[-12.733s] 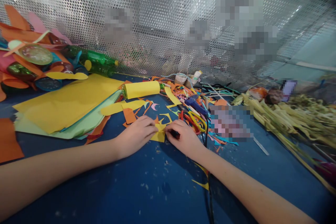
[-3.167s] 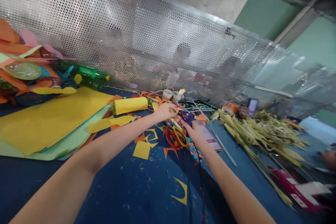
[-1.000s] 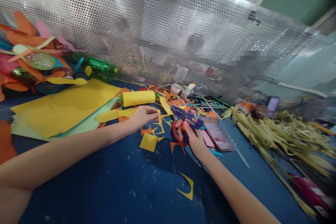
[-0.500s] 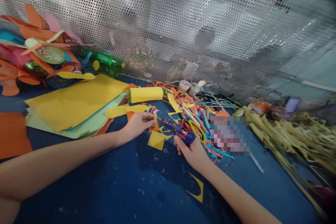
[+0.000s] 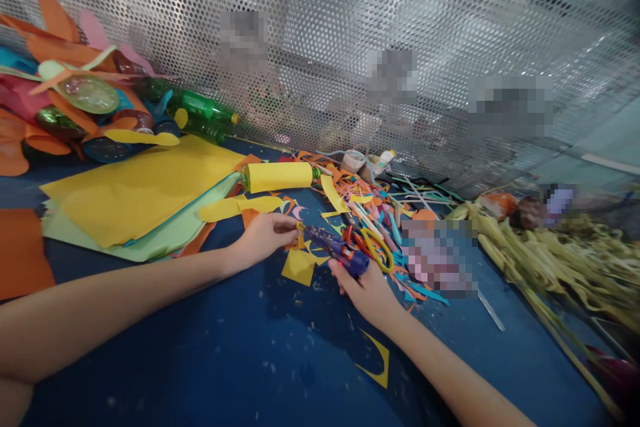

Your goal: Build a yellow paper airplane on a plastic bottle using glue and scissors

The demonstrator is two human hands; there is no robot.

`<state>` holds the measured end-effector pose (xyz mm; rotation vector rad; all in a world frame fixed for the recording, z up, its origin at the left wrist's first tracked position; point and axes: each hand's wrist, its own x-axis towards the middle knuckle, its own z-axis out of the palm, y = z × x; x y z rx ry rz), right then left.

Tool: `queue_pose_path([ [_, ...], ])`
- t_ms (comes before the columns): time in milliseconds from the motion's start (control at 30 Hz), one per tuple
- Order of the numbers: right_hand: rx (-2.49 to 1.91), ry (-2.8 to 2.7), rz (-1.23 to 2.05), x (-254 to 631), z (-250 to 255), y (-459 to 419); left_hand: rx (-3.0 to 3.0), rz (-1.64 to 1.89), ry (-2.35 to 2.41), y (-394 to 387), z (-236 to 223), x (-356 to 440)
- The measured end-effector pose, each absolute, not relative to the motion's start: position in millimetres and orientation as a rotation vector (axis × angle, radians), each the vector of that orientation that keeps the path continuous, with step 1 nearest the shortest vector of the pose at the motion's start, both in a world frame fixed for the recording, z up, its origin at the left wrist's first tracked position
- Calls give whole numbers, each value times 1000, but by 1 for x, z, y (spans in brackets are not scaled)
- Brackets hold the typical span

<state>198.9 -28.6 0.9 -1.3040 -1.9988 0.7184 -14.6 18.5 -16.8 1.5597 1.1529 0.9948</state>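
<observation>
My right hand grips a blue glue gun, its nozzle pointing left. My left hand pinches a small yellow paper piece right at the nozzle tip. A yellow paper square lies on the blue table just below both hands. Scissors with yellow and red handles lie just right of the gun.
Yellow and green paper sheets are stacked at the left, with a yellow-wrapped bottle beside them. Coloured scraps pile behind the hands. Dried leaf strips spread at the right. A perforated metal screen backs the table. A yellow crescent lies near.
My right hand picked up the glue gun and brought it down toward me. My left hand took a small yellow piece and now holds it against the gun's tip.
</observation>
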Motion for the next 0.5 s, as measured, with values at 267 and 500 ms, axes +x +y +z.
queue_pose_path([
  [267, -1314, -2012, 715, 200, 3, -28, 1562, 968, 1166, 16, -11, -14],
  [500, -1333, -2046, 673, 197, 8, -30, 1541, 976, 1183, 17, -12, -14],
])
